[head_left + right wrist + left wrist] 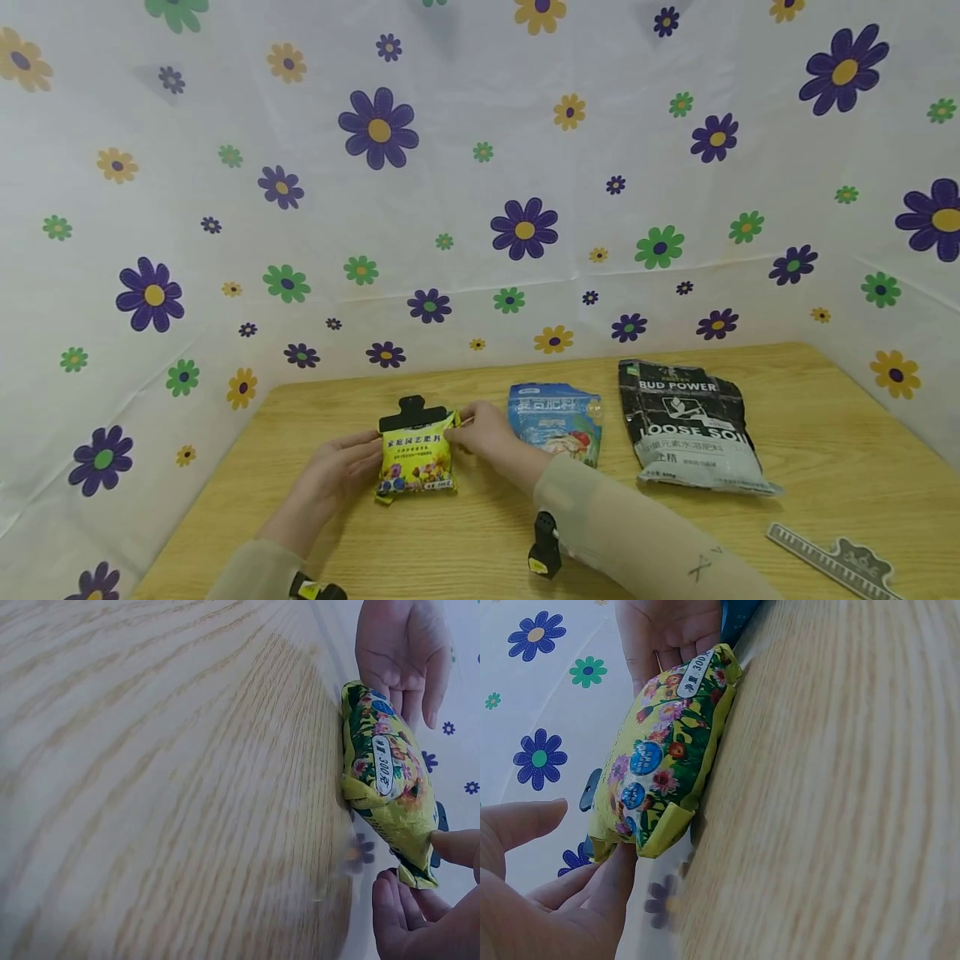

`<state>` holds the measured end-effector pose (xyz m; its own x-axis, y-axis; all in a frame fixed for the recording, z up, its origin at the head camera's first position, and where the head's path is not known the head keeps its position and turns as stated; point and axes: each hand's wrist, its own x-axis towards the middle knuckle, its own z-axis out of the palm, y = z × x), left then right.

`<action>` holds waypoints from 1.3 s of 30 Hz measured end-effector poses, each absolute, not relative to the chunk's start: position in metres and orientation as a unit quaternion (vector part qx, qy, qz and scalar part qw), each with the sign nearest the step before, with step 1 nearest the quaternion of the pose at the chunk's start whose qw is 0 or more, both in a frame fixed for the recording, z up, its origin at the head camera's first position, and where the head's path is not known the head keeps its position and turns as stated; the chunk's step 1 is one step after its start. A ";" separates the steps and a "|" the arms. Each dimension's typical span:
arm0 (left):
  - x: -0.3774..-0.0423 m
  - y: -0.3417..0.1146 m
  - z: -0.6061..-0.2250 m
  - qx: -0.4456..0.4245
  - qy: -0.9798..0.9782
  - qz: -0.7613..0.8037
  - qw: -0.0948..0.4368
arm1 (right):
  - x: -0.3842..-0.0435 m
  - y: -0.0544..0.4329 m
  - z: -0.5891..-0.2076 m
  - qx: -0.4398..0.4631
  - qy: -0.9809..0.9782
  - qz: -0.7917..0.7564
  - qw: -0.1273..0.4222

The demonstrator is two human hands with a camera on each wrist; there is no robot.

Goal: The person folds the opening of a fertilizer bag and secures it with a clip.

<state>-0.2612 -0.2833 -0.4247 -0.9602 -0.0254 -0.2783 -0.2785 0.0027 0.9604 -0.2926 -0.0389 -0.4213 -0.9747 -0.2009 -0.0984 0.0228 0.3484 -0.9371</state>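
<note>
A small yellow fertilizer bag [417, 458] printed with flowers sits on the table with a wide black clip [412, 414] across its top edge. At its left side my left hand [339, 468] has its fingers straight, fingertips touching the bag's edge; in the left wrist view the thumb stands apart from it. My right hand [483, 433] pinches the bag's upper right corner. From the right wrist view, the thumb lies on the yellow bag [390, 761] near that corner, the fingers bent below it.
Just right of my right hand, partly behind it, a blue fertilizer pouch [553, 417] lies on the wooden table [450, 550]. Farther right is a larger black and grey "Loose Soil" bag [686, 425]. A grey-white toothed clip [832, 560] lies at the front right. Flower-printed cloth [450, 192] surrounds the back and sides.
</note>
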 end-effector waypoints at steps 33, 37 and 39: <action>-0.270 -0.284 -0.428 -0.116 0.708 0.688 0.111 | -0.295 -0.035 -0.413 -0.048 0.845 -0.514 0.139; -0.270 -0.284 -0.427 -0.112 0.709 0.687 0.114 | -0.297 -0.033 -0.411 -0.051 0.840 -0.521 0.147; -0.271 -0.285 -0.427 -0.112 0.707 0.689 0.116 | -0.297 -0.032 -0.409 -0.053 0.834 -0.528 0.151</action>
